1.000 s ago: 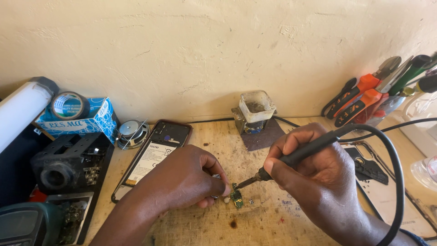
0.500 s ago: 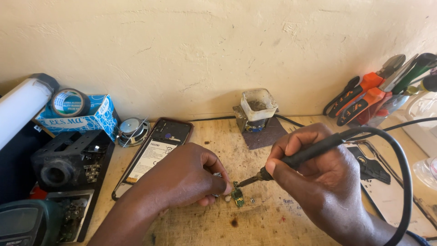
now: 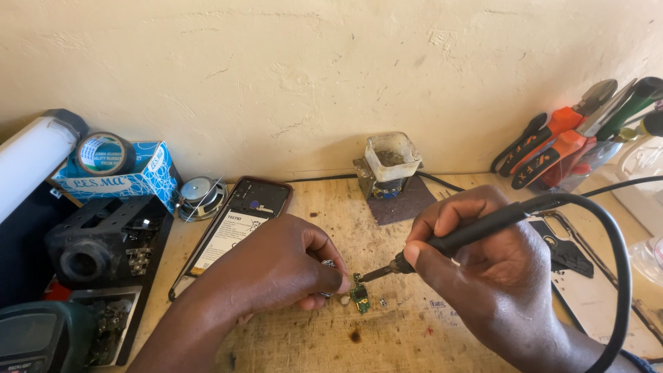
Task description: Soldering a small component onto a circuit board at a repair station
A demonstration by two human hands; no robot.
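Plywood, scuffed and burn-spotted, tops the table (image 3: 290, 345), which butts against a rough cream plaster wall (image 3: 311, 69). The left hand (image 3: 276, 266) is curled shut, pinning a small green circuit board (image 3: 360, 297) flat near the table's middle. The right hand (image 3: 483, 269) grips a black soldering iron (image 3: 449, 242), tip touching the board. A phone (image 3: 238, 224), blue box (image 3: 114, 176) and pliers (image 3: 552, 141) line the wall side.

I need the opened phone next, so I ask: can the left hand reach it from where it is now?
Probably yes: the left hand rests beside the opened phone, with nothing visible between them.
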